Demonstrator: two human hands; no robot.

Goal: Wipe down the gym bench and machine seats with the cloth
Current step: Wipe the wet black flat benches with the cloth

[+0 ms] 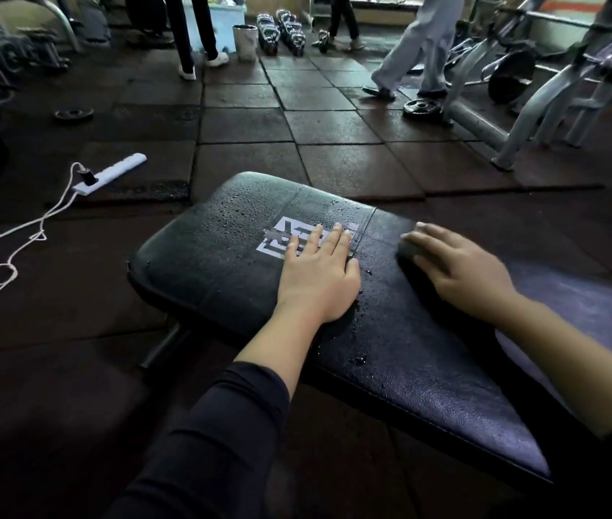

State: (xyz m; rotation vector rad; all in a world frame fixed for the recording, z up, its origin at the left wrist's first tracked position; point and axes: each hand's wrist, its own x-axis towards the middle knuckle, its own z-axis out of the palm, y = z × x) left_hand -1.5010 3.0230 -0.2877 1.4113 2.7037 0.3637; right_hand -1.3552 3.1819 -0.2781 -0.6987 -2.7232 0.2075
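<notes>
You are looking down at a black padded gym bench (222, 256) that runs from the lower right toward the middle of the view, its rounded end pointing away from you. Water droplets (237, 209) bead across the far end of the pad and around a white logo (278, 239) printed on it. Your left hand (317, 273) lies flat on the pad, palm down, fingers straight and close together, the fingertips covering part of the logo. Your right hand (457, 269) rests on the pad just to the right, blurred, its fingers pressing down on a dark cloth (409, 249) that shows only at the fingertips; whether the fingers curl round the cloth or lie flat on it cannot be told. A dark sleeve (218, 425) covers your left forearm. On the rubber-tiled floor (326, 125) to the left lies a white power strip (109, 174) with a looping white cord (12, 241). Farther off stand a row of kettlebells (282, 31), a pale bucket (245, 41), a weight plate (423, 106) by a grey machine frame (484, 125), and the legs of several people (416, 43).
</notes>
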